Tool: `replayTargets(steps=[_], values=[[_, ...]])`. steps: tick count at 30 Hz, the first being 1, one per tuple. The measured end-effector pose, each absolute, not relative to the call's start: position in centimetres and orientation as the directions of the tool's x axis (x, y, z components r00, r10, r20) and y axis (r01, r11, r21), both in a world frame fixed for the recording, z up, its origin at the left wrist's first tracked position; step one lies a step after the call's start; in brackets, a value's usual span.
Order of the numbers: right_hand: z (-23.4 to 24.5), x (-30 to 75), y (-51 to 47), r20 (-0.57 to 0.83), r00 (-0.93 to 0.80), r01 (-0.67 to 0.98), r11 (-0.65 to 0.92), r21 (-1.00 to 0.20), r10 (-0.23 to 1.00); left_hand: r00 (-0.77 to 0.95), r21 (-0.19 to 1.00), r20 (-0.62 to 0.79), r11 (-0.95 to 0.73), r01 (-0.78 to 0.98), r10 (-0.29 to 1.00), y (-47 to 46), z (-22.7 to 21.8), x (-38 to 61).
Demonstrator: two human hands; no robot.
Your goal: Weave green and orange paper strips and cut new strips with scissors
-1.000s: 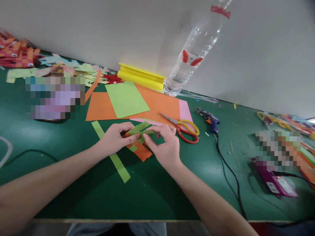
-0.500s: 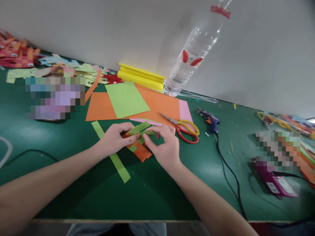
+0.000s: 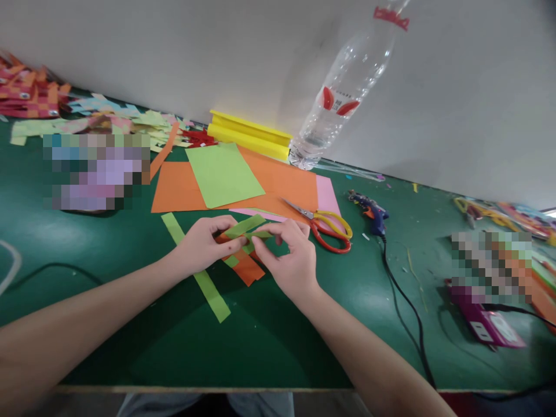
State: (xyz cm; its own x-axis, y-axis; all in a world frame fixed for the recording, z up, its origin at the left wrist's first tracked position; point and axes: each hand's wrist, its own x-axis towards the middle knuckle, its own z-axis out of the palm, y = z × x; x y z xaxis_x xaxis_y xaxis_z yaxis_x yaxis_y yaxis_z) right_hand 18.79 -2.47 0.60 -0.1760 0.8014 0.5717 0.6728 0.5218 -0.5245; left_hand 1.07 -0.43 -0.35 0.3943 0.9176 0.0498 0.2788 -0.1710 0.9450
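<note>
Between my two hands is a small weave of orange and green paper strips (image 3: 248,269), held just over the table. My left hand (image 3: 207,243) is closed on its left side, thumb on top. With thumb and fingertips my right hand (image 3: 292,255) pinches the end of a green paper strip (image 3: 262,234) that comes out of the weave. A loose green strip (image 3: 212,295) lies slantwise on the table, passing beneath my left hand. Scissors (image 3: 324,226) with yellow and red handles rest just beyond my right hand, their blades over the orange paper sheet (image 3: 286,179).
A green sheet (image 3: 223,176) lies on the orange one. Behind stand a clear bottle (image 3: 334,110) and a yellow folded piece (image 3: 247,136). To the right are a glue gun (image 3: 369,211) with a black cord and a purple power strip (image 3: 484,318). Paper scraps (image 3: 147,124) cover the back left.
The lower orange end of the weave has shifted slightly to the left. Both hands keep nearly the same place and grip.
</note>
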Motion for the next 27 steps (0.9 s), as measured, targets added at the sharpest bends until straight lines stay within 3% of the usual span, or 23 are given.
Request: replayTargets(steps=[18,27], values=[[0.47,18.83,-2.50,0.574,-0.188,0.669,0.532,-0.519,0.797,0.381,0.928,0.048,-0.182,0.325,0.924,-0.49,-0.40,1.01],[0.18,18.82,-2.38,0.692,-0.268,0.671,0.645,-0.364,0.670,0.368,0.929,0.054,-0.182,0.323,0.928,-0.36,-0.66,0.88]])
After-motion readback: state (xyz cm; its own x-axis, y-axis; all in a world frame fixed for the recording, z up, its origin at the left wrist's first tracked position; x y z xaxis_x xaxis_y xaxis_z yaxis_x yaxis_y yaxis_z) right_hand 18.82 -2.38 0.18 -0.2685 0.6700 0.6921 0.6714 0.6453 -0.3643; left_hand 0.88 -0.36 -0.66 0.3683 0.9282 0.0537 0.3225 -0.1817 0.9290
